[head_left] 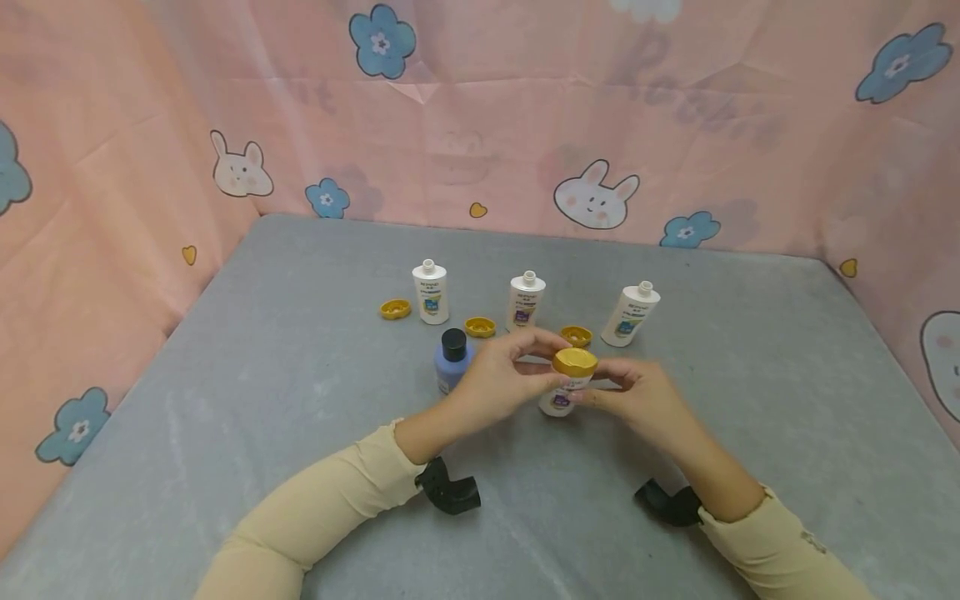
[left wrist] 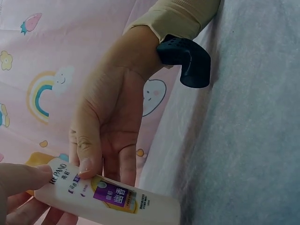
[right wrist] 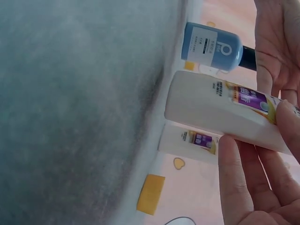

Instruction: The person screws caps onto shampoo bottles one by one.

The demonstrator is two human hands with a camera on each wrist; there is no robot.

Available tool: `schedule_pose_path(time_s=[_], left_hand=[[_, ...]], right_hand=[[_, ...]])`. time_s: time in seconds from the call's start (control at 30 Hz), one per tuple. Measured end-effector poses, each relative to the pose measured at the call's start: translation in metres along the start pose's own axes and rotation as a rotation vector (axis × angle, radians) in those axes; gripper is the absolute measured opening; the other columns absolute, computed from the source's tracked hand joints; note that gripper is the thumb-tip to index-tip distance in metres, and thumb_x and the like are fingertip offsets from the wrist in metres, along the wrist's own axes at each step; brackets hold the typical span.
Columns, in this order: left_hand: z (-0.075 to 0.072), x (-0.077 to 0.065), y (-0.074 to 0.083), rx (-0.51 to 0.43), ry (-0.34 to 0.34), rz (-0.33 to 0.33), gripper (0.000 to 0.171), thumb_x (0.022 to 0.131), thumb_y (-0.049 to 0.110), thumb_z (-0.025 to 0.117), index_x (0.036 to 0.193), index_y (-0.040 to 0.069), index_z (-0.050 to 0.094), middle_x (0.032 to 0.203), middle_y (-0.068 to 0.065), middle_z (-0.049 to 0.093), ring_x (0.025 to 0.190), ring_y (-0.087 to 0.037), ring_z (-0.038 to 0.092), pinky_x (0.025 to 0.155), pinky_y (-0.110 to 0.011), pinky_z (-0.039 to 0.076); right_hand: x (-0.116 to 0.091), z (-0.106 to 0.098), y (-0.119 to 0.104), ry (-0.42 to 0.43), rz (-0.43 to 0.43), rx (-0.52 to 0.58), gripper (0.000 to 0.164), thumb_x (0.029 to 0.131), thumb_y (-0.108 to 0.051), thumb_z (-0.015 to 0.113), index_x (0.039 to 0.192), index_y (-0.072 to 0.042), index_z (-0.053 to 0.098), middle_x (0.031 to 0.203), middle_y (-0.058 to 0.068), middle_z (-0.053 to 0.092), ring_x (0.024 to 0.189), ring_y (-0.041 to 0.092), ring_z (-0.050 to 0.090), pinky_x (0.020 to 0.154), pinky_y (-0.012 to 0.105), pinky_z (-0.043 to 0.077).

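A small white lotion bottle [head_left: 557, 404] with a gold cap [head_left: 575, 362] is held between both hands at the front middle of the table. My left hand [head_left: 498, 379] grips it near the top, its thumb on the near side just below the cap. Lower down, my right hand [head_left: 645, 404] holds the bottle's body from the right with thumb and fingers. In the left wrist view the bottle [left wrist: 154, 206] shows a purple and yellow label. Fingers hide part of the bottle [right wrist: 201, 101] in the right wrist view.
Three uncapped white bottles stand behind: left [head_left: 430, 296], middle [head_left: 527, 298] and right [head_left: 631, 315]. Gold caps lie beside them: left [head_left: 395, 309], middle [head_left: 480, 327] and right [head_left: 576, 336]. A blue bottle [head_left: 448, 375] with a black cap stands close behind my left hand.
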State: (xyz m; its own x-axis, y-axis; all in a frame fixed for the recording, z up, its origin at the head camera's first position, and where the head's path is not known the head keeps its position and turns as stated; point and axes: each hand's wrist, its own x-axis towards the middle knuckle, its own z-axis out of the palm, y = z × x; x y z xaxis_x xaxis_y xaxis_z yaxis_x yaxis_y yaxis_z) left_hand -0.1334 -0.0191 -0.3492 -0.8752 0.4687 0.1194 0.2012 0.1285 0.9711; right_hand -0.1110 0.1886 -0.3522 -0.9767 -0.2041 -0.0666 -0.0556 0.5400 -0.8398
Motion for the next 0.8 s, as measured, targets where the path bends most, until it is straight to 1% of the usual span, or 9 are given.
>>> schedule_pose_path(time_s=[0.1, 0.27, 0.37, 0.47, 0.53, 0.67, 0.7, 0.73, 0.8], left_hand=[[0.0, 0.0, 0.0, 0.024, -0.01, -0.009, 0.03, 0.088, 0.004, 0.074, 0.117, 0.006, 0.066, 0.122, -0.008, 0.068, 0.114, -0.02, 0.065, 0.09, -0.021, 0.057], [0.0, 0.001, -0.001, 0.072, -0.02, -0.01, 0.028, 0.089, 0.006, 0.073, 0.116, 0.007, 0.067, 0.12, -0.007, 0.068, 0.114, -0.019, 0.065, 0.092, -0.023, 0.057], [0.0, 0.002, -0.001, 0.096, -0.026, -0.005, 0.028, 0.089, 0.006, 0.073, 0.117, 0.008, 0.067, 0.12, -0.006, 0.068, 0.114, -0.019, 0.065, 0.093, -0.026, 0.057], [-0.001, 0.002, 0.0, 0.109, -0.034, -0.007, 0.029, 0.089, 0.006, 0.073, 0.117, 0.008, 0.066, 0.12, -0.004, 0.068, 0.113, -0.017, 0.064, 0.093, -0.025, 0.057], [-0.003, 0.001, 0.004, 0.109, -0.036, -0.011, 0.029, 0.089, 0.007, 0.074, 0.117, 0.009, 0.066, 0.12, -0.004, 0.068, 0.114, -0.016, 0.064, 0.093, -0.025, 0.057], [-0.013, -0.002, 0.016, 0.081, 0.012, 0.031, 0.031, 0.088, 0.008, 0.075, 0.117, 0.006, 0.066, 0.12, -0.007, 0.068, 0.115, -0.019, 0.065, 0.098, -0.029, 0.056], [-0.018, -0.003, 0.021, 0.069, 0.037, 0.048, 0.031, 0.088, 0.008, 0.076, 0.117, 0.005, 0.065, 0.12, -0.009, 0.068, 0.116, -0.021, 0.065, 0.099, -0.03, 0.055], [-0.024, -0.003, 0.025, 0.055, 0.064, 0.067, 0.032, 0.088, 0.007, 0.076, 0.117, 0.004, 0.065, 0.12, -0.01, 0.068, 0.116, -0.022, 0.065, 0.1, -0.031, 0.055], [-0.037, -0.005, 0.033, 0.036, 0.121, 0.104, 0.033, 0.088, 0.006, 0.075, 0.119, 0.003, 0.065, 0.122, -0.014, 0.067, 0.117, -0.025, 0.065, 0.101, -0.03, 0.054]], right_hand=[[0.001, 0.002, 0.001, -0.004, -0.009, 0.002, 0.034, 0.085, -0.024, 0.08, 0.113, -0.005, 0.074, 0.113, 0.01, 0.075, 0.114, 0.019, 0.062, 0.102, 0.058, 0.049], [0.001, 0.003, 0.003, -0.026, 0.014, 0.008, 0.036, 0.085, -0.025, 0.08, 0.114, -0.004, 0.074, 0.114, 0.01, 0.075, 0.12, 0.028, 0.062, 0.104, 0.059, 0.047], [0.001, 0.002, 0.005, -0.034, 0.019, 0.007, 0.036, 0.085, -0.024, 0.08, 0.115, -0.004, 0.073, 0.114, 0.011, 0.074, 0.121, 0.03, 0.061, 0.104, 0.059, 0.046], [0.002, 0.001, 0.006, -0.047, 0.001, -0.007, 0.035, 0.085, -0.022, 0.079, 0.114, -0.003, 0.074, 0.112, 0.01, 0.075, 0.116, 0.027, 0.064, 0.101, 0.053, 0.051], [0.002, -0.002, 0.007, -0.07, -0.007, -0.001, 0.035, 0.087, -0.02, 0.078, 0.116, -0.001, 0.072, 0.115, 0.012, 0.074, 0.113, 0.028, 0.067, 0.097, 0.046, 0.055], [0.001, -0.014, 0.004, -0.084, 0.001, -0.007, 0.038, 0.092, -0.019, 0.072, 0.125, -0.001, 0.067, 0.125, 0.015, 0.069, 0.118, 0.031, 0.065, 0.091, 0.027, 0.057], [0.001, -0.018, 0.002, -0.077, 0.014, -0.008, 0.039, 0.093, -0.02, 0.071, 0.127, -0.002, 0.066, 0.128, 0.015, 0.068, 0.121, 0.031, 0.063, 0.092, 0.026, 0.056], [0.001, -0.023, -0.001, -0.067, 0.029, -0.009, 0.04, 0.094, -0.022, 0.07, 0.129, -0.003, 0.065, 0.131, 0.015, 0.066, 0.125, 0.031, 0.06, 0.096, 0.029, 0.055], [0.002, -0.033, -0.007, -0.04, 0.048, -0.01, 0.043, 0.095, -0.028, 0.069, 0.131, -0.006, 0.064, 0.135, 0.013, 0.064, 0.132, 0.031, 0.054, 0.104, 0.038, 0.051]])
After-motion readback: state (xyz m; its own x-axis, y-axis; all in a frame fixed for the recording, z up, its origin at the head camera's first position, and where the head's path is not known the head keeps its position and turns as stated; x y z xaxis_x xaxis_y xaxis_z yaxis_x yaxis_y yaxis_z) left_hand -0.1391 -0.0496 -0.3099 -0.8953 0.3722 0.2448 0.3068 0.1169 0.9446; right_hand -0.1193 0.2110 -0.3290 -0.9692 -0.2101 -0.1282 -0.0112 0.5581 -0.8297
